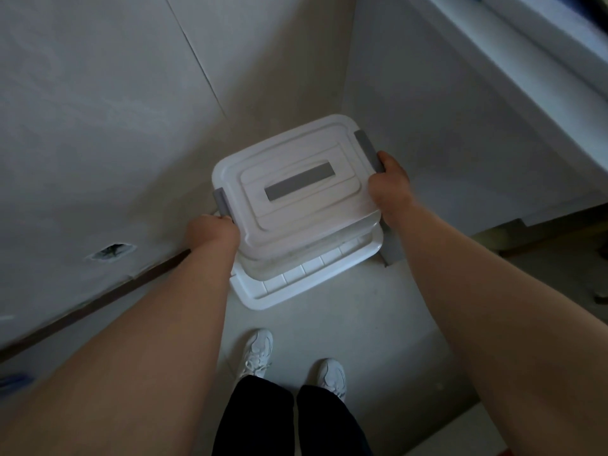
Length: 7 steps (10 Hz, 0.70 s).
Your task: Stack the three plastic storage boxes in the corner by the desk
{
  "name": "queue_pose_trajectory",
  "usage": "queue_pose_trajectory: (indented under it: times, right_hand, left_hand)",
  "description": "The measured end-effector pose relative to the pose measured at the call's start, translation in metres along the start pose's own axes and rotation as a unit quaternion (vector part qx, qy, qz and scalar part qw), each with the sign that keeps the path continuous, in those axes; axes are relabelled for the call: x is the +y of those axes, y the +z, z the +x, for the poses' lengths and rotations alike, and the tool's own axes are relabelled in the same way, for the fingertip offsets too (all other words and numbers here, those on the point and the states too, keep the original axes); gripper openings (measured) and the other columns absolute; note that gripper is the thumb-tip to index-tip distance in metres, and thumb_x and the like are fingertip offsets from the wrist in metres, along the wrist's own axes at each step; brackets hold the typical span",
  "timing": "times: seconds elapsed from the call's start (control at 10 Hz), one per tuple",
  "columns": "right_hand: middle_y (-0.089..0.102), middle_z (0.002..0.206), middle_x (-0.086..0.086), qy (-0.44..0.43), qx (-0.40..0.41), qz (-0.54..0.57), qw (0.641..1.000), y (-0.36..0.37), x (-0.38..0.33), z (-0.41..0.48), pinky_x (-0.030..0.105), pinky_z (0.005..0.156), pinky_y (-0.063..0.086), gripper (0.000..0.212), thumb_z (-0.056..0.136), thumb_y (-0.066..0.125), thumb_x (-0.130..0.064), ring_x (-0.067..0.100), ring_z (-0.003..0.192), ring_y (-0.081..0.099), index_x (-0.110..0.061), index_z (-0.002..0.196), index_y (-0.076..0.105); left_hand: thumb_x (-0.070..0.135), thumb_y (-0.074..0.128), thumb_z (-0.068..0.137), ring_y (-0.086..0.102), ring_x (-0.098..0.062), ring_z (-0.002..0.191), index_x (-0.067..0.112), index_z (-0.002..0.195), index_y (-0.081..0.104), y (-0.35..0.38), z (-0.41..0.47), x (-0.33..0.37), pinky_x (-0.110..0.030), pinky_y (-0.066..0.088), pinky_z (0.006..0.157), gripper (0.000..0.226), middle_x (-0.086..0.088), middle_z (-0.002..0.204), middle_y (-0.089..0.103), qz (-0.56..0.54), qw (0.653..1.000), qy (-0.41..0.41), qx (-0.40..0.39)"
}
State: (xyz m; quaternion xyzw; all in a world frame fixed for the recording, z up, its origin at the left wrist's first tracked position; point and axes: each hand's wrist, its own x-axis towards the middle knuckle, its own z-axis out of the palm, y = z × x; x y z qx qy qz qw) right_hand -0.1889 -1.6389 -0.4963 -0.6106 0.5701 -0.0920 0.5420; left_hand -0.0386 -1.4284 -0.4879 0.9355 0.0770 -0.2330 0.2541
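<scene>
Two white boxes in view: top box (296, 189) directly above lower box (306, 278), contact unclear. Two hands, left hand (214, 230) and right hand (390, 182), each grip clamped on top box's ends.

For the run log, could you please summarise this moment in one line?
left hand: grips top storage box, left end | right hand: grips right end | below: lower storage box | place: wall corner

We read no text, label or number anywhere; the grey strip (300, 181) on the box lid (312, 210) was blank.
</scene>
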Motion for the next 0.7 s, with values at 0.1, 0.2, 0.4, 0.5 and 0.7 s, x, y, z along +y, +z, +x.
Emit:
queue_pose_trajectory:
  times: [0.1, 0.2, 0.4, 0.5, 0.7]
  right_hand:
    - [0.036, 0.153, 0.005, 0.001, 0.003, -0.019, 1.0, 0.001, 0.001, 0.0, 0.018, 0.101, 0.03, 0.07, 0.085, 0.036, 0.001, 0.025, 0.137, 0.039, -0.021, 0.152, 0.027]
    - [0.025, 0.157, 0.007, 0.022, 0.01, -0.018, 1.0, 0.001, 0.0, -0.009, 0.03, 0.115, 0.029, 0.074, 0.087, 0.038, -0.003, 0.027, 0.14, 0.034, -0.022, 0.154, 0.015]
    - [0.019, 0.159, 0.009, 0.049, -0.001, 0.014, 0.999, -0.005, -0.009, -0.04, 0.035, 0.116, 0.027, 0.068, 0.092, 0.04, -0.007, 0.024, 0.139, 0.033, -0.018, 0.154, 0.013]
    - [0.034, 0.15, 0.014, 0.052, -0.013, 0.028, 0.998, -0.013, -0.019, -0.059, 0.035, 0.107, 0.038, 0.061, 0.089, 0.042, -0.009, 0.025, 0.124, 0.044, -0.012, 0.147, 0.024]
    - [0.04, 0.146, 0.015, 0.06, -0.026, 0.022, 0.998, -0.034, -0.049, -0.105, 0.035, 0.098, 0.042, 0.058, 0.093, 0.041, -0.008, 0.031, 0.124, 0.049, -0.007, 0.149, 0.026]
  left_hand:
    - [0.018, 0.054, 0.09, 0.062, -0.037, 0.115, -0.008, 0.12, 0.062, -0.002, -0.008, 0.004, -0.043, 0.051, 0.097, 0.041, -0.023, 0.123, 0.065, -0.001, 1.0, -0.002, -0.002]
    - [0.017, 0.055, 0.091, 0.059, -0.037, 0.12, -0.007, 0.128, 0.054, -0.006, -0.018, 0.005, -0.042, 0.05, 0.098, 0.044, -0.022, 0.132, 0.059, -0.016, 1.0, -0.021, -0.013]
    - [0.02, 0.048, 0.096, 0.055, -0.038, 0.124, -0.008, 0.13, 0.053, -0.019, -0.046, 0.003, -0.039, 0.045, 0.099, 0.044, -0.024, 0.135, 0.056, 0.009, 1.0, 0.02, -0.017]
    - [0.02, 0.047, 0.098, 0.053, -0.038, 0.125, -0.007, 0.131, 0.053, -0.031, -0.068, 0.005, -0.037, 0.044, 0.098, 0.043, -0.023, 0.136, 0.055, 0.019, 0.999, 0.037, -0.017]
    - [0.018, 0.046, 0.097, 0.055, -0.038, 0.123, -0.005, 0.13, 0.056, -0.068, -0.111, 0.012, -0.036, 0.045, 0.096, 0.041, -0.023, 0.133, 0.058, 0.011, 0.998, 0.044, -0.041]
